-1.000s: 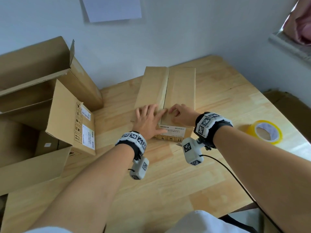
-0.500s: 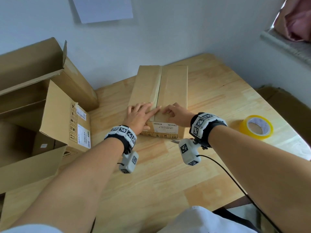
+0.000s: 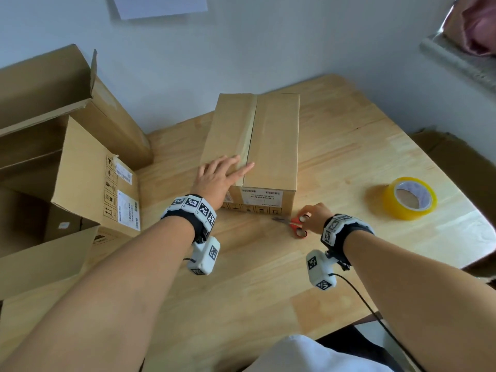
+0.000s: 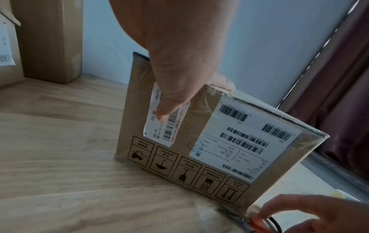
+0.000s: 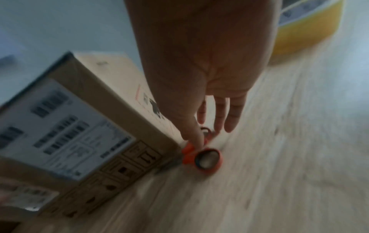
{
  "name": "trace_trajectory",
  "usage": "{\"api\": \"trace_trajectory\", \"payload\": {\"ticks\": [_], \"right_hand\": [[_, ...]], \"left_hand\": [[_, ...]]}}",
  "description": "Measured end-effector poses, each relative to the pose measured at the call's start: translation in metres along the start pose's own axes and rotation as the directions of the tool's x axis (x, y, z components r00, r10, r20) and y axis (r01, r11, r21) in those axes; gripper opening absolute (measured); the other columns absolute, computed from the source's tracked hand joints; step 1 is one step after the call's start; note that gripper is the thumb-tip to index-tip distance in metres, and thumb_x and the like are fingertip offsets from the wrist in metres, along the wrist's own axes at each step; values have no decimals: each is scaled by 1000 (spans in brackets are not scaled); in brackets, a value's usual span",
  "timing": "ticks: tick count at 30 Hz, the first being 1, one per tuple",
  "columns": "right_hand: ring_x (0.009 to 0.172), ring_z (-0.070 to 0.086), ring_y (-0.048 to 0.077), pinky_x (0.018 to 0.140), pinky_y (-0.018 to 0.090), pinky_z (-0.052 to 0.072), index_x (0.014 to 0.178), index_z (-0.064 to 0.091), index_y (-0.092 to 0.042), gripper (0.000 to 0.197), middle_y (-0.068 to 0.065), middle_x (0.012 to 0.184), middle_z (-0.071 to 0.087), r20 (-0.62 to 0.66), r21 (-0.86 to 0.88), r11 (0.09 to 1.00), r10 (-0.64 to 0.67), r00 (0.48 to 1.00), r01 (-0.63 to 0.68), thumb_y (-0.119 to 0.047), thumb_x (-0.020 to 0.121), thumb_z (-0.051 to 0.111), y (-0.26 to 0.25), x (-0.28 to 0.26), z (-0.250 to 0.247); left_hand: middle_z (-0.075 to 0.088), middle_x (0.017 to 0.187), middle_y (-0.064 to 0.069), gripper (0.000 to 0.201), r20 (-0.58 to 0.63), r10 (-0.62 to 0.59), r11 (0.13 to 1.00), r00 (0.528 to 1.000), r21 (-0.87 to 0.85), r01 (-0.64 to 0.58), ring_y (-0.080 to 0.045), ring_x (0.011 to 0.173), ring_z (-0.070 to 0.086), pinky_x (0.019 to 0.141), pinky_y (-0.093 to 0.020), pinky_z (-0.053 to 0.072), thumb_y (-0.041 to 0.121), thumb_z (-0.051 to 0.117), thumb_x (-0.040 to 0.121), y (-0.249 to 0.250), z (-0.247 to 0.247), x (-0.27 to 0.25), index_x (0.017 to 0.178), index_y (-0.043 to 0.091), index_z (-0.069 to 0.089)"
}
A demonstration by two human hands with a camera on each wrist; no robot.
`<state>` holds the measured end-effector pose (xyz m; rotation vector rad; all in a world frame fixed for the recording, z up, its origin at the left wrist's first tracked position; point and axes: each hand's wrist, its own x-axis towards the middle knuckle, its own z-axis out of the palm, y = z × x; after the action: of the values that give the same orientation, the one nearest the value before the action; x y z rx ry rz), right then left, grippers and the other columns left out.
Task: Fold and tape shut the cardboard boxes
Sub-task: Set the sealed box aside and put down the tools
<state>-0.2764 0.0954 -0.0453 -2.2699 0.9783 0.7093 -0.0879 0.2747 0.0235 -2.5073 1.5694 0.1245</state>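
From the head view, the closed cardboard box (image 3: pixel 252 146) stands on the wooden surface (image 3: pixel 268 277), its two top flaps meeting along a taped middle seam. The left hand (image 3: pixel 218 178) lies flat on the near left part of the box top, fingers spread and straight. The right hand (image 3: pixel 312 217) is at the box's near right corner, its fingers touching the orange-handled scissors (image 3: pixel 295 226) that lie on the surface. A yellow roll of tape (image 3: pixel 409 198) sits well to the right, apart from the box. Large open boxes (image 3: pixel 61 167) stand at the left.

In the left wrist view, the thumb reaches down over a white label (image 4: pixel 166 119) on the box's near face.

The right wrist view is blurred; the fingers (image 5: pixel 229 113) seem loosely extended beside the scissors' orange loop (image 5: pixel 205 159), with the thumb on the handle, though a firm grip cannot be confirmed.
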Motion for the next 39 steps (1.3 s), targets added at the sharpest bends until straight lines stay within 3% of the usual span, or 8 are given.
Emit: {"api": "trace_trajectory", "payload": {"ticks": [7, 15, 20, 25, 28, 30, 33, 39], "right_hand": [[111, 42, 29, 96, 35, 42, 119, 50, -14, 35, 10, 126, 37, -126, 59, 998, 7, 992, 1, -23, 88, 62, 2, 3, 25], [78, 52, 20, 68, 30, 47, 123, 39, -4, 42, 16, 117, 54, -114, 13, 996, 84, 990, -83, -24, 92, 58, 11, -1, 4], [102, 58, 28, 81, 32, 48, 124, 43, 0, 42, 17, 117, 55, -116, 60, 974, 224, 968, -218, -20, 91, 61, 29, -5, -22], [55, 44, 14, 48, 22, 38, 79, 50, -10, 23, 3, 64, 47, -157, 209, 941, 301, 941, -266, -24, 98, 47, 49, -1, -44], [79, 53, 21, 81, 36, 53, 100, 59, -4, 14, 10, 88, 55, -176, 458, 873, 273, 946, -167, -13, 89, 56, 57, 11, -50], [71, 52, 23, 70, 37, 52, 89, 54, -3, 9, 12, 81, 55, -218, 531, 832, 319, 922, -162, -12, 89, 56, 50, 1, -62], [48, 39, 20, 45, 24, 29, 59, 43, -6, 33, 8, 53, 42, -309, 586, 803, 339, 888, -103, -10, 90, 55, 40, -14, -78], [69, 55, 26, 64, 32, 42, 55, 47, -5, 28, 13, 62, 54, -238, 742, 671, 252, 938, 8, 5, 78, 60, 44, -19, -96]], "left_hand": [[3, 158, 5, 121, -13, -8, 1000, 1000, -13, 8, -22, 145, 6, 113, -49, 20, -20, 47, 71, -1, 0, 0, 138, 55, -21], [9, 159, 6, 114, -75, 8, 1000, 997, 8, -7, -21, 145, 8, 111, -46, 20, -19, 46, 75, -3, 5, -2, 143, 52, -12], [4, 159, 11, 116, 14, 79, 991, 997, 103, -80, -22, 147, 3, 116, -49, 2, -24, 38, 76, -41, -11, -4, 139, 60, -9], [22, 157, 3, 67, -70, -109, 981, 992, -168, 96, -21, 143, 21, 115, -41, 13, -8, 42, 87, -26, -39, 6, 143, 30, 39], [-6, 160, 2, 58, 29, -66, 962, 997, -265, 71, -23, 144, 20, 116, -48, 12, 35, 37, 101, 20, -42, 24, 152, 25, 13], [-25, 156, -1, 83, 186, -36, 962, 982, -261, 84, -23, 145, 3, 115, -48, 0, 59, 39, 93, 43, -40, 31, 152, 25, -9], [-23, 156, -5, 89, 196, 17, 989, 980, -146, 12, -24, 146, -12, 118, -45, -2, 38, 55, 92, 49, -34, 31, 150, 29, -12], [-6, 154, 22, 94, 138, 99, 987, 985, -136, -80, -13, 145, -4, 119, -47, 2, -8, 48, 86, -4, -27, -3, 142, 54, 4]]}}
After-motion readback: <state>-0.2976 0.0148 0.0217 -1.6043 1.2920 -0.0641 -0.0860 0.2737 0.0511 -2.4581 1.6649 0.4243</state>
